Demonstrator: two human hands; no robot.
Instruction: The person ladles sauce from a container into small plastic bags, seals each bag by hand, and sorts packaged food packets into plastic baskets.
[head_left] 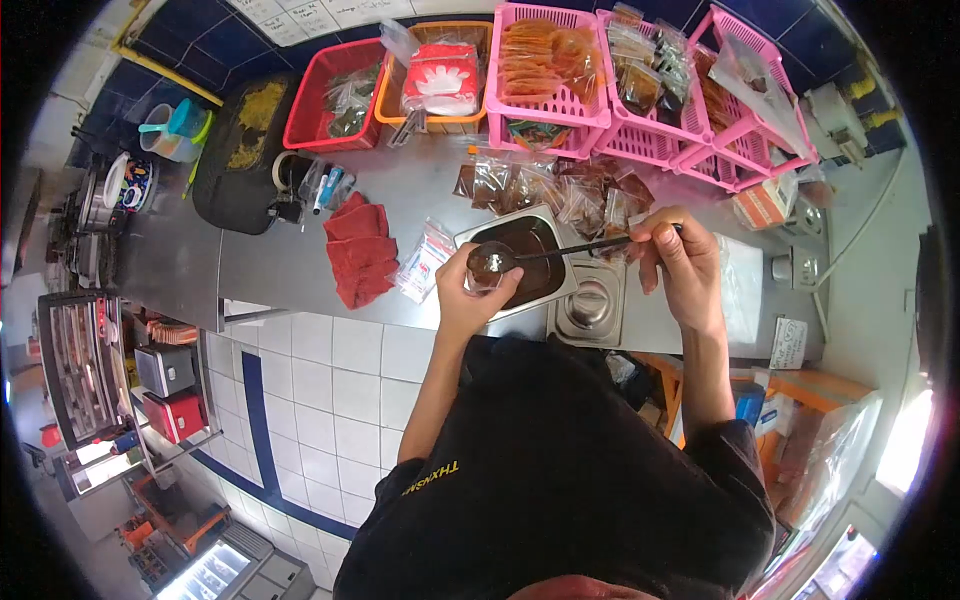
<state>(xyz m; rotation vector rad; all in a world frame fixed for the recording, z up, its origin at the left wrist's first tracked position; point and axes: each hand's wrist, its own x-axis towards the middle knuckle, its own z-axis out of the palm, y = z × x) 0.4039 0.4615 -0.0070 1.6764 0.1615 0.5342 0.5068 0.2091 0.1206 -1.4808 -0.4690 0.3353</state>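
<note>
Over the metal pan (572, 283) of dark brown sauce (543, 272), my left hand (468, 305) is closed around a small clear plastic bag (484, 280) with brown contents. My right hand (680, 262) pinches the far end of a long dark-handled spoon (590, 246). The spoon reaches left across the pan to the bag's mouth; its bowl is hard to make out there. Behind the pan lie several filled sachets (530, 185) of brown sauce. Right of the pan is a metal lid (588, 305).
A red cloth (358, 250) and a printed plastic packet (425, 262) lie to the left. Along the wall stand a red basket (310, 100), an orange basket (485, 60) and pink baskets (600, 118). A black container (240, 180) sits further left.
</note>
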